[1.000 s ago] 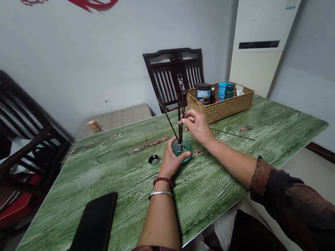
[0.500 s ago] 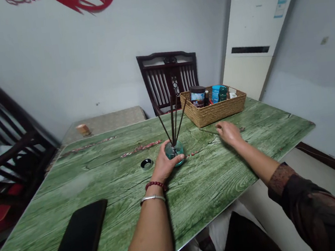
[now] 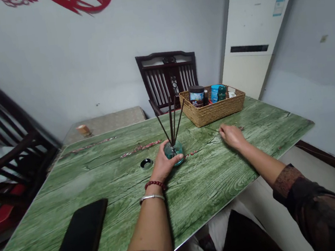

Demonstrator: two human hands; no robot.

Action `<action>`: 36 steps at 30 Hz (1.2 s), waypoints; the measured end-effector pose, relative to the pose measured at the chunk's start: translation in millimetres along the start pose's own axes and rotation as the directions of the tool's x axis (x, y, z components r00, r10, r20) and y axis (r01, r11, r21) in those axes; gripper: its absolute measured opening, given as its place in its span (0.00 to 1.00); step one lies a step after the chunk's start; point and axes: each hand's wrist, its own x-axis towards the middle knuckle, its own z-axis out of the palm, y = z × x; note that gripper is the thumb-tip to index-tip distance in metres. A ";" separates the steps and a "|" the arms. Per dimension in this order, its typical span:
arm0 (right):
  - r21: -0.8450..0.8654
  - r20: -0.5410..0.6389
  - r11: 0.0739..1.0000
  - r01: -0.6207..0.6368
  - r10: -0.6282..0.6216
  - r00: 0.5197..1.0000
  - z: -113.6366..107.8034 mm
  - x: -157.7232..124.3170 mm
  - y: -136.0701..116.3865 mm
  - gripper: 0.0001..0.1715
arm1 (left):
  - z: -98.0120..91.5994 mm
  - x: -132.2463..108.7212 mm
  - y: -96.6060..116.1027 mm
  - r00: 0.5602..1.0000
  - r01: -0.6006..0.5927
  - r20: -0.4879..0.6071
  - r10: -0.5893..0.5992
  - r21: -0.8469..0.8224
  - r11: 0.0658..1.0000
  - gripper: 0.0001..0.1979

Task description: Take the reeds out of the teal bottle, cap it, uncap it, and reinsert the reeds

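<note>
A reed diffuser bottle (image 3: 180, 153) of teal glass stands upright on the table, with several dark reed sticks (image 3: 171, 121) fanning out of its neck. My left hand (image 3: 163, 161) is wrapped round the bottle from the left, thumb across its front. To the right, my right hand (image 3: 230, 135) is closed in a pinch just above the tabletop. A thin stick (image 3: 211, 128), like a diffuser reed, sticks out leftward from its fingertips; the rest is hidden by the fingers. Left of the bottle lies a small dark ring-shaped cap (image 3: 146, 163).
A woven basket (image 3: 215, 115) with a jar and bottles stands behind my right hand. A black flat slab (image 3: 76, 244) lies at the table's front left. Dark wooden chairs (image 3: 171, 75) stand behind and at left of the green table (image 3: 127, 221).
My right hand has shifted slightly right and down, and the thin stick at its fingertips shows shorter. My left hand stays round the bottle.
</note>
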 end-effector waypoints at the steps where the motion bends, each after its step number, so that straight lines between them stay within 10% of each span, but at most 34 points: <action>1: 0.142 -0.061 0.990 0.000 0.009 0.998 -5.1 1.1 -2.1 0.13 | 0.0 -0.7 1.0 1.000 -0.002 -0.003 0.002 0.001 1.000 0.41; 6: 0.872 -0.185 0.473 0.128 0.076 0.980 -36.1 4.1 -39.9 0.11 | 0.3 -4.1 3.9 1.000 -0.016 -0.014 0.016 0.016 1.000 0.40; 9: 0.962 -0.225 0.161 0.220 0.009 0.974 -50.6 0.5 -83.0 0.16 | 0.6 -6.6 4.7 1.000 -0.014 -0.023 0.015 0.029 0.999 0.40; 12: 0.967 -0.245 0.067 0.247 -0.035 0.969 -54.3 -1.2 -124.9 0.17 | 0.5 -9.6 6.5 0.999 -0.029 -0.034 0.030 0.031 0.999 0.42; 18: 0.943 -0.269 0.181 0.278 -0.071 0.960 -34.1 6.4 -167.1 0.13 | -0.6 -12.6 4.6 0.997 -0.071 0.013 0.071 -0.022 0.997 0.42; 29: 0.623 -0.226 0.727 0.288 -0.186 0.956 1.4 -2.8 -171.6 0.06 | 4.7 -14.3 -3.9 0.995 -0.101 0.002 0.101 -0.045 0.994 0.45; 36: 0.600 -0.231 0.744 0.295 -0.192 0.954 4.3 -23.0 -151.8 0.12 | 7.3 -16.4 -3.0 0.996 -0.089 -0.021 0.090 0.023 0.996 0.42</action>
